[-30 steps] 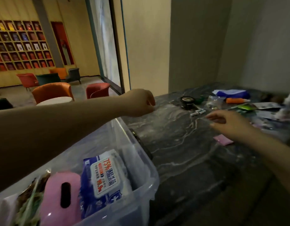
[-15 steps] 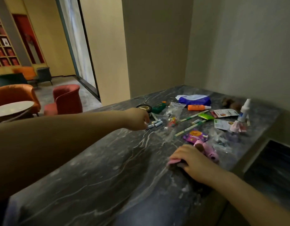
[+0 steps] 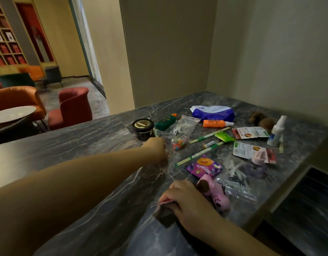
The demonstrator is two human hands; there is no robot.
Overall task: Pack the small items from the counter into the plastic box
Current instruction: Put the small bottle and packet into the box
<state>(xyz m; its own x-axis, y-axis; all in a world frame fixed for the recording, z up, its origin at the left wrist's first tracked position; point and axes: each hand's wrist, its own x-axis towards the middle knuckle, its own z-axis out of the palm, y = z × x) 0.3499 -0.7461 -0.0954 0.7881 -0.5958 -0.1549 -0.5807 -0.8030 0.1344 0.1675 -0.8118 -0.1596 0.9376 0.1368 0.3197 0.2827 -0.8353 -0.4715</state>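
The plastic box is out of view. Small items lie scattered on the dark marble counter (image 3: pixel 81 145). My left hand (image 3: pixel 156 147) reaches across it, curled at the edge of a clear zip bag (image 3: pixel 180 137) of coloured sweets, beside a black round tin (image 3: pixel 142 126); its fingers are hidden. My right hand (image 3: pixel 186 202) is near the front edge, pinching a thin pink packet (image 3: pixel 164 201) over a dark block (image 3: pixel 165 217). A pink plush toy (image 3: pixel 219 195) touches that hand's right side.
Further back lie a green box (image 3: pixel 166 121), an orange bottle (image 3: pixel 214 123), a blue-white pack (image 3: pixel 213 112), sleeved chopsticks (image 3: pixel 196 157), a purple sachet (image 3: pixel 203 167), snack packets (image 3: pixel 250 133) and a spray bottle (image 3: pixel 276 132). Walls close the back and right; the counter drops off at the right.
My view swung right, away from the plastic box. My left hand went out to the zip bag. My right hand dropped onto the pink packet near the front edge.
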